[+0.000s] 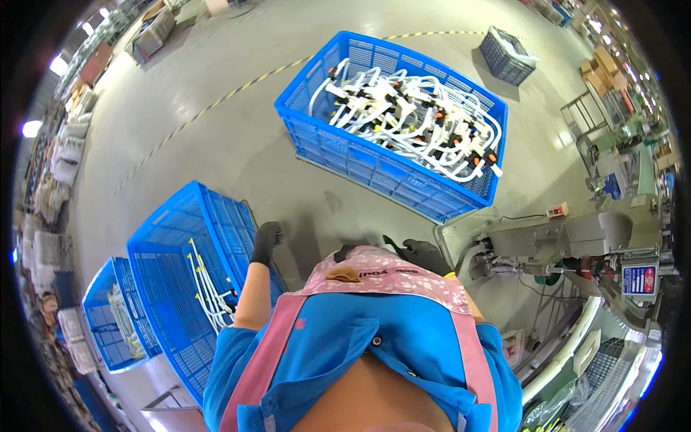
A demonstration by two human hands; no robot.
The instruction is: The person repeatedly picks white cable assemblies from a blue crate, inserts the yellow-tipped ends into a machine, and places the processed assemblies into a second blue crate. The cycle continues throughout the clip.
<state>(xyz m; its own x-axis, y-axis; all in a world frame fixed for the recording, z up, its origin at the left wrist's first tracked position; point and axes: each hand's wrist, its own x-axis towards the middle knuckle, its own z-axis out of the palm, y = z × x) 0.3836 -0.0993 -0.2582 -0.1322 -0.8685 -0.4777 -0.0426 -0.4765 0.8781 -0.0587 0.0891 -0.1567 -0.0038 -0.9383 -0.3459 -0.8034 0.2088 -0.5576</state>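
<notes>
My left hand (267, 243), in a dark glove, hangs beside the right-hand wall of a large blue crate (216, 223). Its fingers look loosely curled, and I see nothing in them. In front of my apron's right side is my right hand (426, 255), also dark-gloved with a yellow cuff edge. Its fingers are too dark and blurred to read. Ahead of me a big blue crate (374, 155) holds a heap of white hose assemblies (414, 119) with black, orange and yellow parts. A few white tubes with yellow fittings (206, 291) lie in the left crate.
Farther left stands another blue crate (101, 306) with pale tubes inside. A grey machine (583, 234) with a bench takes up the right side. Beyond the big crate, a dark basket (507, 57) sits on the floor near a yellow-and-black floor line (241, 88).
</notes>
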